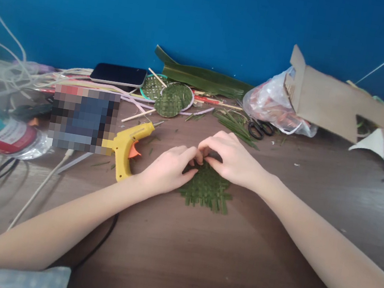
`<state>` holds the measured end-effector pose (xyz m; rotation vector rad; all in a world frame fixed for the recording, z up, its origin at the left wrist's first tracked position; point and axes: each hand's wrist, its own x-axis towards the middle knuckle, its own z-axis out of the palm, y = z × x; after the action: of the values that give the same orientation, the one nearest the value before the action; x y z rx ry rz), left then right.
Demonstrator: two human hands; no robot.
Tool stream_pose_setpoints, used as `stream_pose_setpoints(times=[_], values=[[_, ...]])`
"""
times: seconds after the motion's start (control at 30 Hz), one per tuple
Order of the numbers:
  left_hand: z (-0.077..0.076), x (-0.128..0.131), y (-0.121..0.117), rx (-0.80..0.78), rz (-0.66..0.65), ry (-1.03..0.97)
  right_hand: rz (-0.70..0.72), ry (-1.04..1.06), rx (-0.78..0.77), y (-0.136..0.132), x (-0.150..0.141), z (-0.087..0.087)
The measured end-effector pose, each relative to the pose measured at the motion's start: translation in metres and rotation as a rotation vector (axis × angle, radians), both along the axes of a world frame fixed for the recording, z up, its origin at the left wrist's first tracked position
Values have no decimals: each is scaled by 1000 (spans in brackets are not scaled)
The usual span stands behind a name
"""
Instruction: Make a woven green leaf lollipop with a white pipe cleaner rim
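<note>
Carefully, a woven leaf mat [208, 191] on the table [158, 256] is pinched at its far edge by the fingers of left hand [167, 170] and right hand [229, 156]; edge strips are apparently being adjusted, a light grip being called for next.

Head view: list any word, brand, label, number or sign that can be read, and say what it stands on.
No text can be read.
Bottle label: small print, too blurred to read.
Yellow glue gun: faint marking along the barrel, too small to read.
Cardboard: small print by the bent flap, too small to read.
</note>
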<state>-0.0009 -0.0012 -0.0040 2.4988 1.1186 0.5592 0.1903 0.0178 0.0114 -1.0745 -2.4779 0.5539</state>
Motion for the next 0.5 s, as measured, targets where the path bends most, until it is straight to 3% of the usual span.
stream_pose_setpoints(times=[0.1, 0.2, 0.5], values=[[-1, 0, 0, -7, 4, 5, 31, -30, 84, 1, 0, -2], [-1, 0, 0, -10, 7, 4, 13, -22, 66, 1, 0, -3], [0, -1, 1, 1, -18, -1, -16, 198, -259, -2, 3, 1]])
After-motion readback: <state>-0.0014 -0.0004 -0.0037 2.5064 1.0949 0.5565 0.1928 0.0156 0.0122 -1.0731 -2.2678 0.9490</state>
